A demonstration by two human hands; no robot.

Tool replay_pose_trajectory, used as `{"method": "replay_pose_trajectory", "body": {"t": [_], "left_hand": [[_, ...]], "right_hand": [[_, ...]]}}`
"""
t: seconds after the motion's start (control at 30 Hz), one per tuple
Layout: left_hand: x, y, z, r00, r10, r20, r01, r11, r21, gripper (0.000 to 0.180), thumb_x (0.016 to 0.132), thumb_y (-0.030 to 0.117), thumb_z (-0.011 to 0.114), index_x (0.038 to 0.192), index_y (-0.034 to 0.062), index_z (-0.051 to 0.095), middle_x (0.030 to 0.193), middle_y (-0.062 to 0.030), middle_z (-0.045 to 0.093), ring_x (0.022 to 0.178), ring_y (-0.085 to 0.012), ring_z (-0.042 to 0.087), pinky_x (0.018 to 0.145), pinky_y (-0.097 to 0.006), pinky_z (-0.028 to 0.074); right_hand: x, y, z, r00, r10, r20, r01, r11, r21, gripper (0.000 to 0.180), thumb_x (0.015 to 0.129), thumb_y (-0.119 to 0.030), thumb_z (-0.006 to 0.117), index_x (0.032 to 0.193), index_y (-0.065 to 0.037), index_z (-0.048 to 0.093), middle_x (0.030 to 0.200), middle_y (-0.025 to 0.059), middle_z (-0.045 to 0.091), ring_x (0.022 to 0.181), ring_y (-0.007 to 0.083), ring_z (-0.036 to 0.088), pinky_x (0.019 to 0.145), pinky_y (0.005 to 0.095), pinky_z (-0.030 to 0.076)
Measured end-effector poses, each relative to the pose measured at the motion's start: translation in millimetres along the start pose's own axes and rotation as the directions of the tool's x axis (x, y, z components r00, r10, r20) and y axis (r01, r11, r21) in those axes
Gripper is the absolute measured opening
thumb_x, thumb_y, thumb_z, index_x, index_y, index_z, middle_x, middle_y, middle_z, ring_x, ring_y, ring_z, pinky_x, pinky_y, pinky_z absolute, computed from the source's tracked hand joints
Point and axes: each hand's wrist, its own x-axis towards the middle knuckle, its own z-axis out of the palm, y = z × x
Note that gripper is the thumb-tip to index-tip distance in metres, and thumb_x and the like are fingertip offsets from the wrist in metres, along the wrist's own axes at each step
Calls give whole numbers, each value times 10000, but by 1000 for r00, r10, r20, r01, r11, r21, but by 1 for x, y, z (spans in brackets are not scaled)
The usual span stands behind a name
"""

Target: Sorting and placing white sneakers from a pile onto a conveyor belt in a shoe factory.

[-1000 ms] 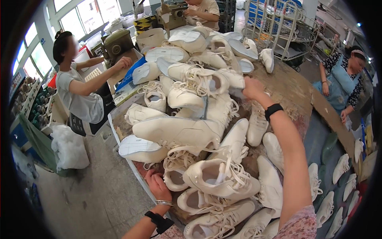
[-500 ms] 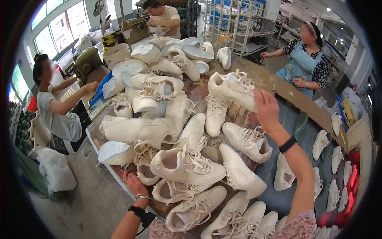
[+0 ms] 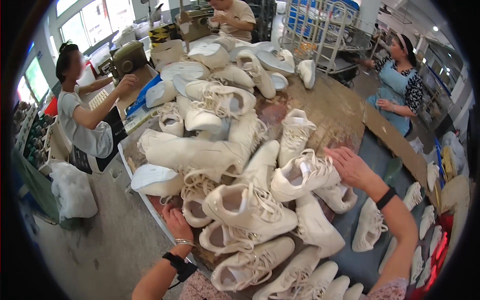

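Note:
My right hand (image 3: 352,169) grips the toe end of a cream lace-up sneaker (image 3: 300,180), which rests on top of other sneakers with its opening facing up. Just behind it stands another cream sneaker (image 3: 296,132) with metallic lace eyelets. My left hand (image 3: 177,222) lies at the table's near left edge with its fingers out, holding nothing, close beside a sneaker (image 3: 196,212) in the pile. Between my hands, a cream sneaker (image 3: 250,210) sits on top of others, its laces loose.
A large heap of cream shoes (image 3: 190,150) covers the table's left side. On the right, a dark conveyor belt (image 3: 345,235) carries spaced shoes. One co-worker (image 3: 82,110) sits at left, another (image 3: 232,20) at the back; a third (image 3: 397,80) stands right near white racks (image 3: 320,35).
My right hand has brought the sneaker down and nearer, turning it as it came onto the other shoes. The view has shifted left; my left hand stays at the table edge.

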Motion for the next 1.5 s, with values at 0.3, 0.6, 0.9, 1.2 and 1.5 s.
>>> {"method": "replay_pose_trajectory", "body": {"t": [0.3, 0.6, 0.9, 1.2, 1.5], "left_hand": [[-4, 25, -14, 989, -123, 81, 128, 990, -53, 275, 940, 121, 392, 822, -57, 565, 1119, -188, 504, 1031, -332, 500, 919, -375, 382], [6, 34, -6, 977, -164, 138, 177, 981, -84, 241, 890, 104, 430, 788, -32, 601, 1068, -183, 551, 972, -310, 538, 881, -360, 415], [-1, 30, -22, 980, -141, 143, 149, 988, -42, 314, 964, 169, 408, 922, -61, 618, 1110, -190, 576, 1111, -351, 497, 962, -413, 363], [-9, 23, -12, 992, -69, 108, 76, 995, -62, 240, 902, 126, 435, 838, -15, 620, 1071, -209, 582, 1021, -365, 529, 938, -424, 389], [4, 18, -2, 995, -22, 94, 33, 993, -117, 297, 937, 155, 382, 822, -57, 555, 1098, -223, 561, 980, -379, 518, 899, -440, 374]], "right_hand": [[183, 76, -55, 605, -156, 781, -446, 746, 495, 448, 820, -405, 663, 1035, -15, 617, 862, 113, 663, 788, 201, 624, 711, 362, 509], [403, 150, 143, 497, 862, -99, -766, 489, 418, 681, 691, -274, 732, 1249, -4, 450, 1351, 169, 421, 1207, 406, 435, 967, 458, 423], [490, 78, 2, 606, 451, -656, -160, 876, 455, 813, 656, -269, 711, 1386, -196, 362, 1446, 175, 289, 1261, 444, 361, 966, 490, 420], [447, 84, -17, 587, 801, 116, -171, -17, 985, 713, 719, -549, 713, 1251, -115, 521, 1083, 131, 639, 934, 297, 654, 745, 397, 573], [119, 104, -82, 616, 668, 418, -56, -493, 868, 628, 828, -675, 504, 1105, -121, 608, 854, 92, 679, 715, 211, 687, 580, 266, 576]]}}
